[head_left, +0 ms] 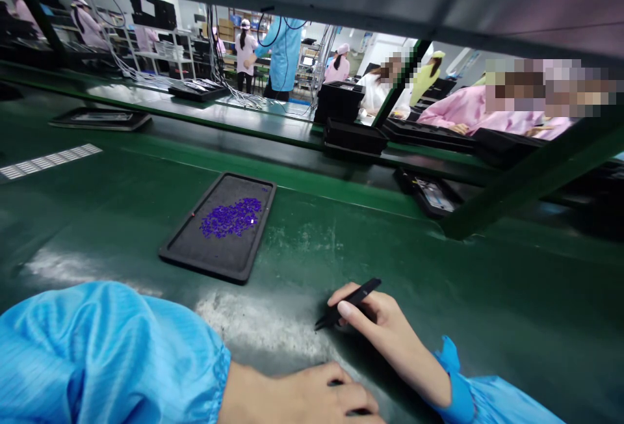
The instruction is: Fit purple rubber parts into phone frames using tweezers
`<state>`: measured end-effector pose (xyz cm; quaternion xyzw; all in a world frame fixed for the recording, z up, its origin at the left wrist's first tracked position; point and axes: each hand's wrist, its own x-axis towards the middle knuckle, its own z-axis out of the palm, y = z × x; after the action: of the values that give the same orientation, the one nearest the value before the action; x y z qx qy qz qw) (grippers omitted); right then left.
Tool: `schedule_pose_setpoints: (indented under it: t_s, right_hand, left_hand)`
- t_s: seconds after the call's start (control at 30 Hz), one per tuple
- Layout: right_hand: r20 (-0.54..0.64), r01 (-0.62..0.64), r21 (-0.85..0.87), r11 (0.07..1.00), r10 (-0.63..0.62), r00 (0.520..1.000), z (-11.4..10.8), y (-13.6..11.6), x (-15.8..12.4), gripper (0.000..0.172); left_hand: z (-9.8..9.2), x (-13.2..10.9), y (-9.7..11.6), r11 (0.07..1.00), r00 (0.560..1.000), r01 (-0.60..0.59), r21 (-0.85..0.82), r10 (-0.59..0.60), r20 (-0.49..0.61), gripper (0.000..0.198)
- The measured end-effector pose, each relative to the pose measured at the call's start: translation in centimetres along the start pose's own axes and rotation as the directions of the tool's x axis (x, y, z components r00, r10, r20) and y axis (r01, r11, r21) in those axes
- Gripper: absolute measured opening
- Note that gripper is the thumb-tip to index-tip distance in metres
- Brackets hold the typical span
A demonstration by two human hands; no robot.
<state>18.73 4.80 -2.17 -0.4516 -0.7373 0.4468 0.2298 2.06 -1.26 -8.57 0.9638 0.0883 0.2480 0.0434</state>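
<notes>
The right hand (385, 333) pinched slim black tweezers (347, 304), tips empty, near on the green table (439, 281). The left hand (302, 398) lay flat, fingers together. Farther left, small purple chips (231, 217) sat heaped, seemingly unsorted, in a shallow black tray (205, 265).

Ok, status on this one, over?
Right hand gripping black tweezers, tips low over bench. Left hand flat on bench. Black tray of purple pieces ahead, untouched, nothing between.
</notes>
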Motion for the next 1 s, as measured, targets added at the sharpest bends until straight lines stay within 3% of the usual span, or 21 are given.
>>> schedule_pose_setpoints:
  t_s: [0.3, 0.53, 0.7, 1.0]
  right_hand:
    - [0.005, 0.013, 0.009, 1.0, -0.013, 1.0, 0.0, 0.2, 0.0, 0.05]
    - [0.008, 0.009, 0.014, 1.0, -0.009, 1.0, 0.0, 0.2, -0.1, 0.049]
    - [-0.001, 0.004, -0.008, 1.0, -0.004, 1.0, -0.1, 0.1, -0.1, 0.05]
    - [-0.002, 0.015, -0.007, 1.0, -0.015, 1.0, 0.0, -0.1, 0.0, 0.049]
  left_hand:
    - [0.7, -0.3, 0.0, 0.999, 0.999, -0.02, 0.044, 0.019, 0.031, 0.032]
    - [-0.3, -0.1, 0.0, 1.0, 1.0, -0.001, 0.0, 0.001, 0.017, 0.029]
    - [0.1, -0.1, 0.0, 1.0, 0.997, -0.003, 0.006, 0.002, 0.071, 0.03]
    - [0.9, -0.6, 0.1, 0.999, 1.0, -0.01, 0.05, 0.009, 0.015, 0.033]
